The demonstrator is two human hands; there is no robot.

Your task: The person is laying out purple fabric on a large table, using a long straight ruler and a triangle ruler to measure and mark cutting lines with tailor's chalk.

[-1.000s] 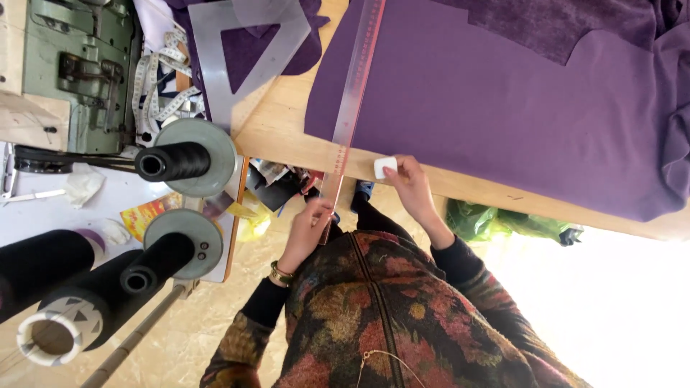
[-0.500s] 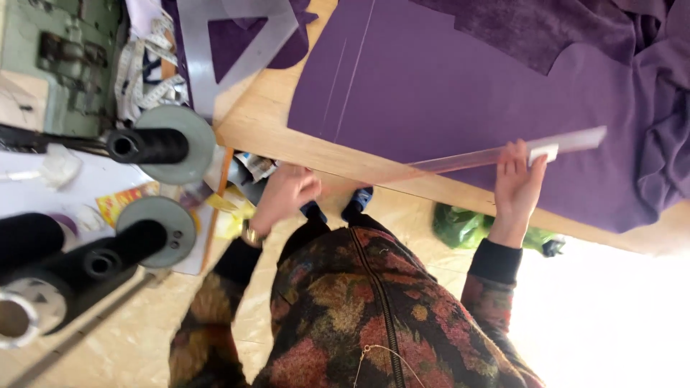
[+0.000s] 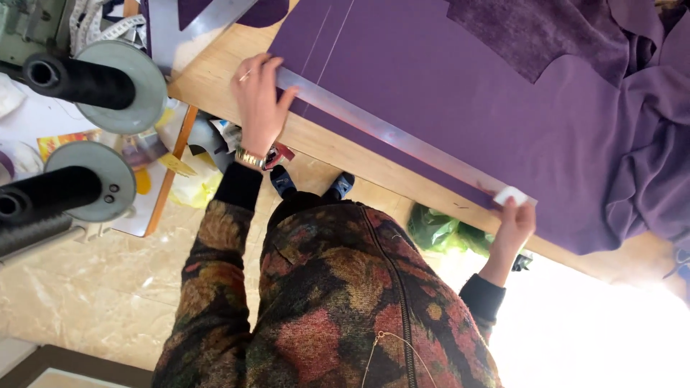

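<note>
- Lying flat on the purple cloth [image 3: 460, 93], the ruler [image 3: 388, 133] runs its long axis from upper left to lower right, close to the near edge of the table [image 3: 338, 154] and roughly along it.
- Left hand [image 3: 260, 100] presses down on the ruler's upper-left end, fingers spread flat over it, not curled round anything.
- Right hand [image 3: 514, 223] is at the lower-right end, fingertips pinched on a small white chalk [image 3: 509, 195] that touches the ruler there.
- Half a second ago the ruler sat farther right, held only by the right hand, with the left hand off the table near the body; now both hands are on it and it has swung to a steeper slant.
- A second ago it pointed nearly straight away from the person.
- Two faint chalk lines [image 3: 327, 36] cross the cloth above the left hand; where they end is cut off at the top.
- Darker textured cloth [image 3: 532, 36] lies on the purple piece; bunched folds at right run out of view.
- Black thread cones [image 3: 79, 79] stand at left, partly cropped.
- Glare at lower right washes out the floor there.
</note>
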